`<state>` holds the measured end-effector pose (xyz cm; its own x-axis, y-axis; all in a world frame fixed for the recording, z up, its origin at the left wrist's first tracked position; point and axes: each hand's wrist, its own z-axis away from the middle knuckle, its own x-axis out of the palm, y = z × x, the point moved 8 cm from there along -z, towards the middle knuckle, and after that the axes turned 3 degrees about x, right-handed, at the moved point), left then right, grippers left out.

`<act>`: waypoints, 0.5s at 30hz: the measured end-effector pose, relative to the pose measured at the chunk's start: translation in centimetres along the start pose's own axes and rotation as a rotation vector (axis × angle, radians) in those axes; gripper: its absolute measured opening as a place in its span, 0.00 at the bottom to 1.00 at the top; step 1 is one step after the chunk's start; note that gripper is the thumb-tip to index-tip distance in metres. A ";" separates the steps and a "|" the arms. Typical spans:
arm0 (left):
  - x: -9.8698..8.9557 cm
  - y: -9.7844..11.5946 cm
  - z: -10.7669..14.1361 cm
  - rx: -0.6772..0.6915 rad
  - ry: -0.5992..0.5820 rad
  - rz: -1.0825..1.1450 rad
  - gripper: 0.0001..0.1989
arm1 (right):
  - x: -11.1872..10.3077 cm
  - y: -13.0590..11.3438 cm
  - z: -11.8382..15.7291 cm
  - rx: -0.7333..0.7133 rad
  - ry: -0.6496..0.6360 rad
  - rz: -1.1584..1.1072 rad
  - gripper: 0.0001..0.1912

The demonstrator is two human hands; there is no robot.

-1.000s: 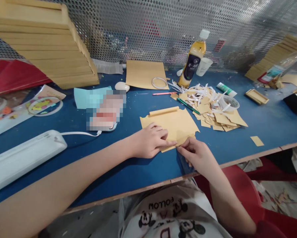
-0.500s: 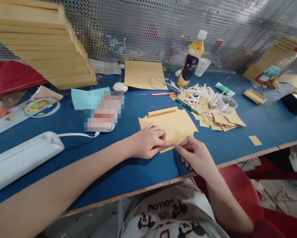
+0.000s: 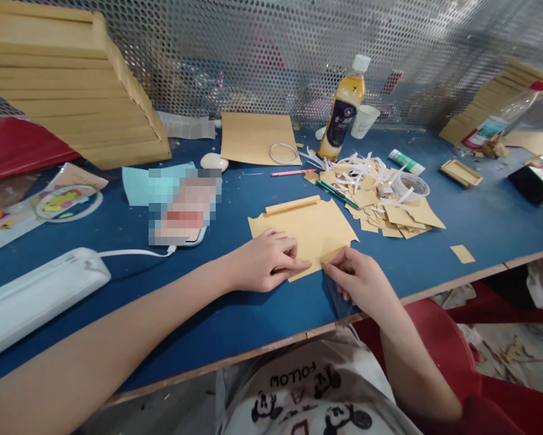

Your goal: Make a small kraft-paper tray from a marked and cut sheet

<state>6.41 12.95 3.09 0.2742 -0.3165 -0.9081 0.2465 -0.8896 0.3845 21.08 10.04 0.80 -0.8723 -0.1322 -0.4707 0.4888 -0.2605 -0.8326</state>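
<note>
A tan kraft paper sheet (image 3: pixel 314 225) with notched corners lies flat on the table in front of me, its far edge folded up into a narrow strip. My left hand (image 3: pixel 271 260) rests on the sheet's near left part, palm down, the index finger stretched out and pressing on the paper, the other fingers bent. Thumb and index finger of my right hand (image 3: pixel 355 273) pinch the sheet's near right edge, where a flap appears slightly raised. A small gap separates the two hands' fingertips.
Beyond the sheet lie paper scraps (image 3: pixel 371 199), a green pen (image 3: pixel 337 194) and a drink bottle (image 3: pixel 343 112). A phone (image 3: pixel 185 208) on a white cable sits left. Folded tan card pieces (image 3: pixel 103 103) are stacked far left. The blue table's edge (image 3: pixel 271 349) runs before me.
My left index fingertip has drawn back slightly left, away from my right fingertips. My right hand still pinches the paper's near edge. The whole view has shifted a little.
</note>
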 end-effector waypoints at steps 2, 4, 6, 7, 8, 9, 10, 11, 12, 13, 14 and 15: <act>0.0 0.0 0.0 0.001 -0.003 -0.002 0.16 | -0.7 0.4 -0.1 0.006 0.021 -0.004 0.13; 0.0 0.0 0.0 0.000 -0.006 -0.005 0.16 | -1.5 0.9 -0.2 0.019 0.044 -0.004 0.14; 0.0 0.1 0.0 0.003 -0.004 -0.005 0.16 | -2.4 1.4 -0.4 0.033 0.067 0.004 0.14; 0.0 0.1 0.0 0.005 -0.003 -0.003 0.16 | -2.9 1.6 -0.4 0.038 0.081 0.012 0.14; 0.0 0.1 0.0 0.006 -0.002 0.001 0.16 | -3.4 1.9 -0.5 0.043 0.097 0.020 0.14; 0.0 0.1 0.0 0.006 -0.001 0.005 0.16 | -3.9 2.1 -0.5 0.048 0.113 0.029 0.14; 0.0 0.0 0.0 0.004 0.000 0.008 0.16 | -4.4 2.3 -0.5 0.053 0.128 0.035 0.15; 0.0 0.0 0.0 0.002 0.001 0.011 0.16 | -4.8 2.4 -0.6 0.056 0.141 0.039 0.15; 0.0 0.0 0.0 0.001 0.004 0.011 0.16 | -5.1 2.6 -0.6 0.056 0.150 0.040 0.15; 0.0 0.0 0.0 0.001 0.008 0.011 0.16 | -5.4 2.7 -0.6 0.054 0.158 0.039 0.15; -0.1 0.0 0.0 0.003 0.013 0.010 0.16 | -5.6 2.8 -0.6 0.051 0.166 0.038 0.15; -0.1 0.1 0.1 0.005 0.019 0.009 0.16 | -5.8 2.9 -0.6 0.047 0.176 0.036 0.15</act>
<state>6.37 12.89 3.17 0.2943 -0.3180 -0.9013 0.2391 -0.8886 0.3915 27.56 10.64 0.98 -0.8365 0.0260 -0.5474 0.5151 -0.3031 -0.8017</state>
